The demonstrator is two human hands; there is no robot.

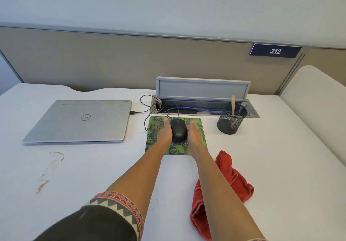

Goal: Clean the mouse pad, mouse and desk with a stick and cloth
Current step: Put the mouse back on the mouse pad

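Observation:
A black wired mouse (179,130) sits on a green patterned mouse pad (201,128) in the middle of the white desk (93,165). My left hand (166,132) lies against the mouse's left side and my right hand (193,134) against its right side, fingers stretched forward along it. A red cloth (232,177) lies crumpled on the desk near my right forearm. A wooden stick (233,104) stands in a black mesh cup (231,121) to the right of the pad.
A shut silver laptop (78,121) lies to the left, with a cable plugged in. An open cable tray (204,107) with wires runs behind the pad. Brown stains (45,180) mark the desk at the left. A partition wall stands behind.

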